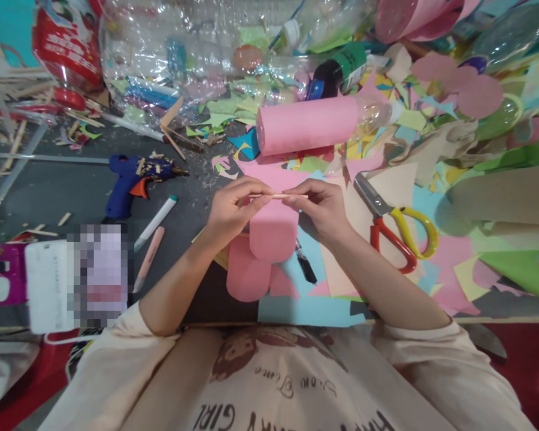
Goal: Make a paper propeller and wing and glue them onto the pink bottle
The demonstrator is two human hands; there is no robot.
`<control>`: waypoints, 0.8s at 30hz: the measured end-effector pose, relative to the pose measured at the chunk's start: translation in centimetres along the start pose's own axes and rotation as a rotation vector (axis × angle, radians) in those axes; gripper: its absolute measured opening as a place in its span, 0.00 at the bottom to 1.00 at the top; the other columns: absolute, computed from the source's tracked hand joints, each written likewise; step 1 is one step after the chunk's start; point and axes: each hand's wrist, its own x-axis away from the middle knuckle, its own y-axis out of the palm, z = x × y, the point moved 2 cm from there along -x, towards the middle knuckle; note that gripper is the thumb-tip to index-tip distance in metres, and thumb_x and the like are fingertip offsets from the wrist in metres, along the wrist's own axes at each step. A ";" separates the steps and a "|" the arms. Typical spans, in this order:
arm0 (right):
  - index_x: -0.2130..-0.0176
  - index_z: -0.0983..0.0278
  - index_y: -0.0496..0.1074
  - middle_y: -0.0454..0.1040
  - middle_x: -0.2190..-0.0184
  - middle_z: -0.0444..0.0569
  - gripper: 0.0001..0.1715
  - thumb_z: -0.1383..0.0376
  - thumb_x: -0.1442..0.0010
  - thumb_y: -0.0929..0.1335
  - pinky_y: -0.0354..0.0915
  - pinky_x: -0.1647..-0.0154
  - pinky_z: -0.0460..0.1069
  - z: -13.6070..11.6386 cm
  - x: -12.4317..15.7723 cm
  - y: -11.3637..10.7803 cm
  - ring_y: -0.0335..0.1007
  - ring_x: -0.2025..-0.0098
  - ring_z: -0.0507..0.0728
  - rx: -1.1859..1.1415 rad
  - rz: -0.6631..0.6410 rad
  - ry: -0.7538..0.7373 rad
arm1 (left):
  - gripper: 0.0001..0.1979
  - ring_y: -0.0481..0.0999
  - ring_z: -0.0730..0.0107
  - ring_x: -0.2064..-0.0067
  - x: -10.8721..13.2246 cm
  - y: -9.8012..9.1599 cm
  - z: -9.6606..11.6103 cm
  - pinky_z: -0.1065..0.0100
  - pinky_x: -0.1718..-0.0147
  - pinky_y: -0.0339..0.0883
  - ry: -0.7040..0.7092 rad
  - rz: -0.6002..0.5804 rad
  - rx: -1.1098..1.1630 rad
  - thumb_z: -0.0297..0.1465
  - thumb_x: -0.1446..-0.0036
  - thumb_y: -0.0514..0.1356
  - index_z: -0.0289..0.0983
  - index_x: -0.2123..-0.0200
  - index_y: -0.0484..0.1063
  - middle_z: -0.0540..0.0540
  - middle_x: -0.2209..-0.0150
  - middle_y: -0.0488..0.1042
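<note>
My left hand (237, 206) and my right hand (321, 206) meet near the middle of the table, thumbs and fingertips pinching a pink paper piece (273, 230) along its top edge. That edge looks narrow, either folded or seen side-on. Its lower end is rounded and overlaps another rounded pink paper piece (248, 272) lying beneath. Just beyond my fingers lies a plastic bottle wrapped in pink paper (308, 124). Scissors with red and yellow handles (393, 224) rest to the right of my right hand. A black-tipped tool (306, 269) lies on the papers below it.
On the left lie a blue glue gun (124, 182), a white marker with a green end (156, 222), a pink marker (149, 258) and phones (48, 287). Clear plastic bottles (197, 36) and a red-labelled bottle (67, 48) crowd the back. Coloured paper scraps (458, 269) cover the right side.
</note>
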 end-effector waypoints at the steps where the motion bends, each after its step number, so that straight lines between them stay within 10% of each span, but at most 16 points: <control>1: 0.77 0.60 0.77 0.76 0.79 0.41 0.13 0.56 0.58 0.79 0.61 0.73 0.48 0.0 0.0 0.0 0.65 0.75 0.50 -0.012 -0.001 0.005 | 0.06 0.75 0.70 0.64 0.0 0.0 0.1 0.69 0.65 0.68 0.002 0.000 0.001 0.35 0.43 0.63 0.40 0.67 0.80 0.48 0.66 0.79; 24: 0.71 0.59 0.81 0.77 0.77 0.43 0.13 0.54 0.54 0.78 0.60 0.77 0.47 0.1 0.2 0.0 0.62 0.78 0.49 0.073 -0.042 -0.024 | 0.12 0.78 0.68 0.63 0.0 -0.2 0.0 0.70 0.65 0.71 -0.168 -0.052 0.105 0.39 0.49 0.66 0.38 0.65 0.79 0.47 0.65 0.80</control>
